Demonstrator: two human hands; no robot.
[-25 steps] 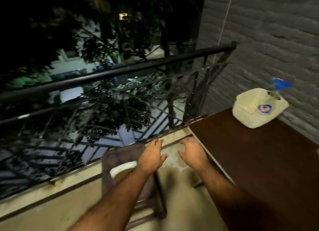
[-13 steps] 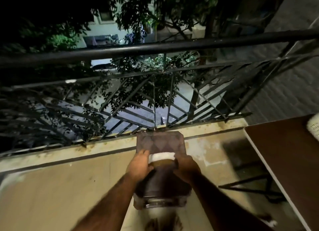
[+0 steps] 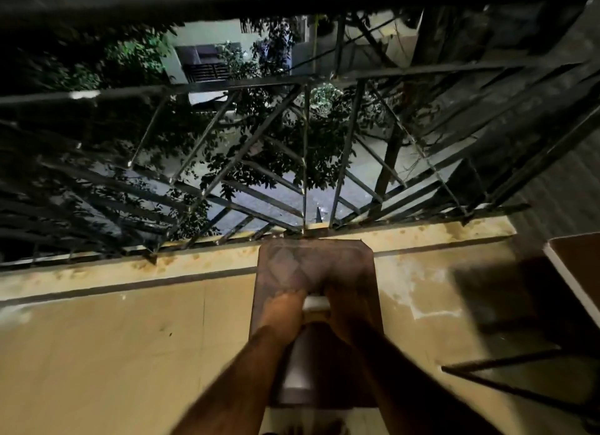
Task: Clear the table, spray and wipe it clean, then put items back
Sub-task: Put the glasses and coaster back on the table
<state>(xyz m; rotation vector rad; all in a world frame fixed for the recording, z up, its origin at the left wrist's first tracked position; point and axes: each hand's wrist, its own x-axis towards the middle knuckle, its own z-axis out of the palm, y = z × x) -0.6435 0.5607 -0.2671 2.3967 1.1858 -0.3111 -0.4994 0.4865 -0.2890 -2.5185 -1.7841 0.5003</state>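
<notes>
Far left: pale floor (image 3: 97,353), bare and yellowish, under a low stained ledge (image 3: 130,269) carrying a black metal railing (image 3: 227,87). Beyond the bars, leafy branches (image 3: 266,161) and a lit building wall, all dim.

Centre: a brown plastic chair (image 3: 313,265), back turned toward the railing, seat below. Left hand (image 3: 281,311) closed over the left side of the handle slot in the chair back, fingers curled in and pressed together. Between the two hands, a small white patch (image 3: 315,303) showing through the slot; cannot tell what it is. Right hand (image 3: 349,308) just beside it on the right side of the slot, fingers likewise curled around the edge, blurred and in shadow, so exact finger placement hard to make out. Both forearms reaching forward over the seat.

Right: dark shadow on the floor, thin black table legs (image 3: 500,361), and at the far edge a corner of the brown table (image 3: 581,259), well apart from the chair.
</notes>
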